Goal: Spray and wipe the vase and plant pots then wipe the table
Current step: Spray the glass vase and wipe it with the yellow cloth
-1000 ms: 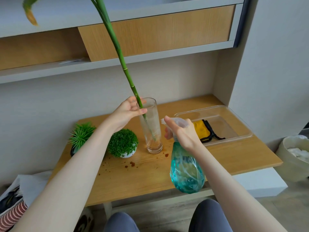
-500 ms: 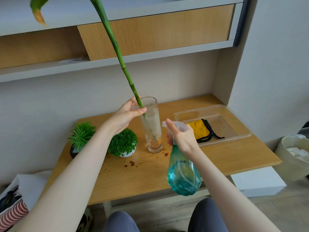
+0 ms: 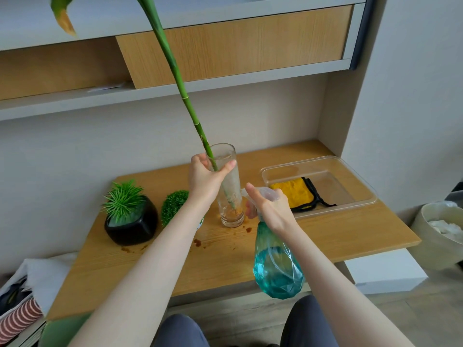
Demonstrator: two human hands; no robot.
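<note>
A tall clear glass vase (image 3: pixel 231 196) stands upright on the wooden table (image 3: pixel 225 259), with a long green bamboo stalk (image 3: pixel 175 71) leaning out of it to the upper left. My left hand (image 3: pixel 205 177) is wrapped around the vase near its rim. My right hand (image 3: pixel 269 209) grips the head of a teal spray bottle (image 3: pixel 276 261), nozzle close to the vase's right side. A black pot with a spiky plant (image 3: pixel 130 219) and a round bushy plant (image 3: pixel 174 205), its pot hidden by my left forearm, sit to the left. Brown stains (image 3: pixel 198 242) mark the table.
A clear plastic tray (image 3: pixel 323 166) at the right back holds a yellow cloth (image 3: pixel 292 192) with black trim. Shelves run along the wall above. A lined waste bin (image 3: pixel 438 234) stands on the floor to the right. A bag and striped item (image 3: pixel 20 319) lie at lower left.
My left hand has slid from pinching the stalk at the rim to gripping the vase body. The spray bottle stays beside the vase. The view has shifted, showing more of the black pot.
</note>
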